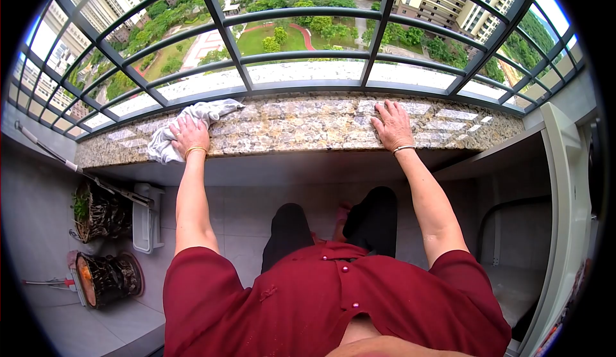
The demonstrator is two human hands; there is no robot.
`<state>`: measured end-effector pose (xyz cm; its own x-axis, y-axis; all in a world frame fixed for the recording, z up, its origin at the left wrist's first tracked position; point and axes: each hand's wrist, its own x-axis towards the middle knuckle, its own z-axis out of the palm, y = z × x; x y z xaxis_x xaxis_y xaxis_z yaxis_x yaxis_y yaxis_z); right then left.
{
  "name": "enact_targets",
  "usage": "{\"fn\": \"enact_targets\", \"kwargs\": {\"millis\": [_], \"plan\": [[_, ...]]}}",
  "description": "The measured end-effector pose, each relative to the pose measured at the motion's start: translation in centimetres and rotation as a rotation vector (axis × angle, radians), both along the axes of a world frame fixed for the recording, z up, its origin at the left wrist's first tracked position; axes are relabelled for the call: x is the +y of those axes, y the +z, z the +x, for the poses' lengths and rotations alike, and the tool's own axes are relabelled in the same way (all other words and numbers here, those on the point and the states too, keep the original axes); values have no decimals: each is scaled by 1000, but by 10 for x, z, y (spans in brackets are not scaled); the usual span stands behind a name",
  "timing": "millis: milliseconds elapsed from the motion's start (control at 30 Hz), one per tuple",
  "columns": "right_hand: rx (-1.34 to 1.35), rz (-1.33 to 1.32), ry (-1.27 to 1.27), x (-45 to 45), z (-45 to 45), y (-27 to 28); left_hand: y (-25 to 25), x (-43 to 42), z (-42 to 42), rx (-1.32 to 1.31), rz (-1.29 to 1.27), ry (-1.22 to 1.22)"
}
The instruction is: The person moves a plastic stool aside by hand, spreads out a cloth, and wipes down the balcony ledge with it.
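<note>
A crumpled white-and-grey cloth (217,109) lies at the left part of a speckled brown granite sill (289,125). On top of it is my left hand (190,136), its fingers bent over the fabric and gripping it against the stone. The cloth spreads out on both sides of the hand, and one corner hangs over the front edge. Farther right, my right hand (393,126) rests palm down on the bare granite with its fingers apart, holding nothing. A bracelet circles each wrist.
Dark metal window bars (301,17) rise behind the sill. Below left are two dark plant pots (119,212), a white plastic bin (147,219) and a long pole (96,177). A pale cabinet panel (568,184) stands at the right.
</note>
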<state>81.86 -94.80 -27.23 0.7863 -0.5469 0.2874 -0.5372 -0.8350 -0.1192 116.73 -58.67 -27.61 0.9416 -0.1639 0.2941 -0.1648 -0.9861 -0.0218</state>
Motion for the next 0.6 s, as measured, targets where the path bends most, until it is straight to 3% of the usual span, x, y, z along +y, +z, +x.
{"fn": "enact_targets", "kwargs": {"millis": [600], "plan": [[9, 8, -8, 0, 0, 0, 9, -2, -6, 28, -3, 4]]}}
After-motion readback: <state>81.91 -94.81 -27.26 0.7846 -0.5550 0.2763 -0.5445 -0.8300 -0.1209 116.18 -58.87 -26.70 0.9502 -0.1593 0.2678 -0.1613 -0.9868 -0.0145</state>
